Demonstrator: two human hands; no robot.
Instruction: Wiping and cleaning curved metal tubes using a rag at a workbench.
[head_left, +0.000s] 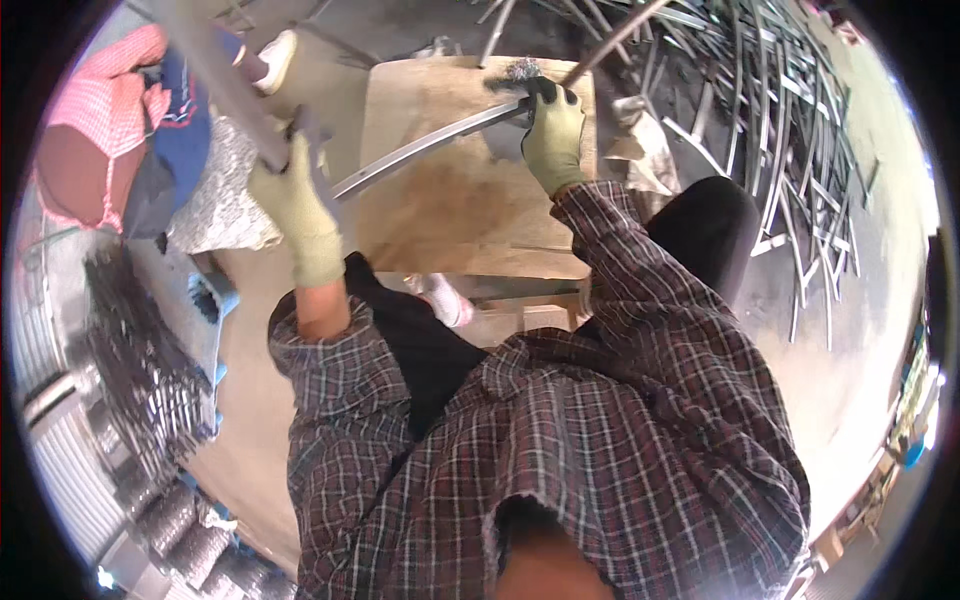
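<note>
Both my hands wear pale yellow work gloves with dark fingers. A grey metal bar (430,148) slants between them above a wooden board (470,215). My left hand (300,190) is closed round the bar, where a blurred grey length (225,85) rises to the upper left. My right hand (553,130) grips the far end, its fingers curled over the metal. From there a brownish bar (615,42) slants up to the right; I cannot tell whether all these lengths are one bent piece. A small tangle of metal shavings (520,70) lies beside my right fingers.
A big heap of loose metal strips (770,120) covers the floor at the right. A crumpled pale cloth (645,145) lies by the board. Stacked dark metal pieces (150,370) stand at the lower left, near a blue-edged crate (215,310). Another person in a pink checked sleeve (115,100) is at the upper left.
</note>
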